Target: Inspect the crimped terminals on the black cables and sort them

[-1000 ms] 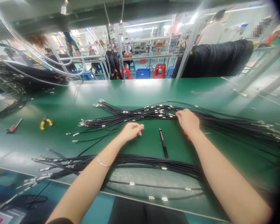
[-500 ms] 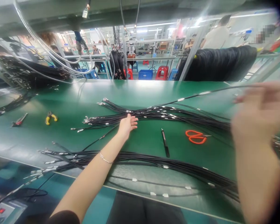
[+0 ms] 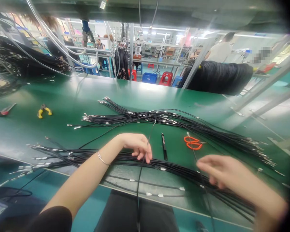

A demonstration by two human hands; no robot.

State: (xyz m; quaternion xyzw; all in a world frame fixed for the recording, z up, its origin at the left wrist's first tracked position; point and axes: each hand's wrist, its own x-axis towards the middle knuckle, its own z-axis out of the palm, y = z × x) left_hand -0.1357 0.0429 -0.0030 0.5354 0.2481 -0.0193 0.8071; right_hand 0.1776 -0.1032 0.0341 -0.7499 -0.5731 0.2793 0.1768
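My left hand (image 3: 137,146) pinches a thin black cable (image 3: 139,180) near its upper end, over the near cable bundle (image 3: 174,167). The cable hangs down past the table edge. At the right, my right hand (image 3: 217,169) is closed on another stretch of dark cable (image 3: 193,151), whose tip shows beside the orange scissors (image 3: 192,143). Behind both hands lies the far bundle of black cables (image 3: 145,116) with small white labels and metal ends. A black pen (image 3: 163,146) rests between my hands.
On the green table (image 3: 74,93), yellow-handled pliers (image 3: 44,110) and a red-handled tool (image 3: 6,111) lie at the left. Black cable coils (image 3: 217,77) hang behind the table. Hoses (image 3: 58,58) hang at the upper left. Other people are in the background.
My right hand has come down and inward from the upper right. My left hand has left the far bundle, moved toward me and taken hold of a cable. The camera view has shifted slightly.
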